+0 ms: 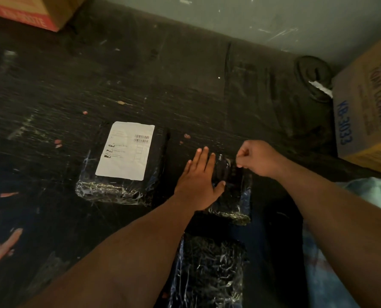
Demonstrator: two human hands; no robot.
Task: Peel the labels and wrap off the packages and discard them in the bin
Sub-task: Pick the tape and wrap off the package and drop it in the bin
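Head cam: small black wrapped package [231, 192] on dark floor [51, 96], long axis running away from the person. Left hand [199, 183] flat, fingers spread, pinning its left side. Right hand [257, 158] fisted at far-right corner, pinching wrap edge prob; can't confirm. Labelled package [123, 165] just left; third one [209, 272] nearer. No bin in view.

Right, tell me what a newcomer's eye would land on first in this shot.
The white shipping label stands out, stuck on the black wrapped package left of centre on the dark surface. Next come the hands: the left hand lies flat on a smaller black package, while the right hand pinches at that package's far edge. A brown carton with blue lettering sits at the right edge.
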